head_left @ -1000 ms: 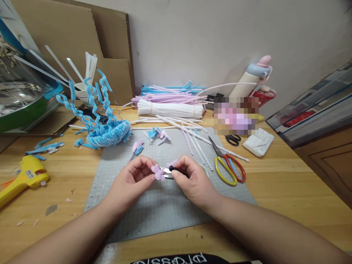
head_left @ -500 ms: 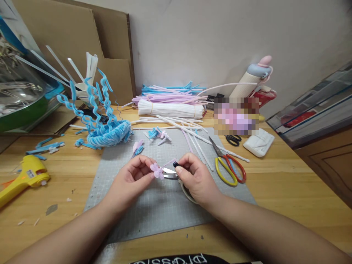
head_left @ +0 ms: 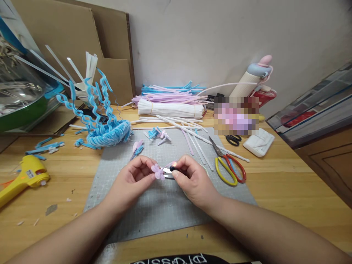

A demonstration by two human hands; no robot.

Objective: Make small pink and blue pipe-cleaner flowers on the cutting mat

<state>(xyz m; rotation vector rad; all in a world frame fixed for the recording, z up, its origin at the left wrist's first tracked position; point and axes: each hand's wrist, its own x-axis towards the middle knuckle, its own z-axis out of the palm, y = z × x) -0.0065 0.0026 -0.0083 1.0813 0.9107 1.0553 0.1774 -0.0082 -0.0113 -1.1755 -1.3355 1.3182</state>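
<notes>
My left hand (head_left: 139,175) is closed, thumb and fingertips pinching a small pale-purple flower (head_left: 158,172) of fuzzy pipe cleaner. Its thin stem reaches rightward toward my right hand (head_left: 194,179). That hand is closed around what looks like a lighter (head_left: 172,168); only a black end shows by the thumb, and the fingers hide the rest. A small orange glow is visible at this end, by the stem's tip. Below and behind lie the shiny blades of scissors (head_left: 168,176), their handles mostly covered by my right hand. Both hands are above the grey cutting mat (head_left: 154,216).
Scissors with yellow and red handles (head_left: 226,170) lie at the right. A blue pipe-cleaner piece with curly strands (head_left: 110,135) stands at the left, near a yellow glue gun (head_left: 31,174). Pipe-cleaner bundles (head_left: 170,109) line the wall. A bottle (head_left: 249,79) stands behind.
An orange glow has appeared by the black end, which has shifted slightly left and down. The flower's stem now looks bent. The right hand covers more of the scissors.
</notes>
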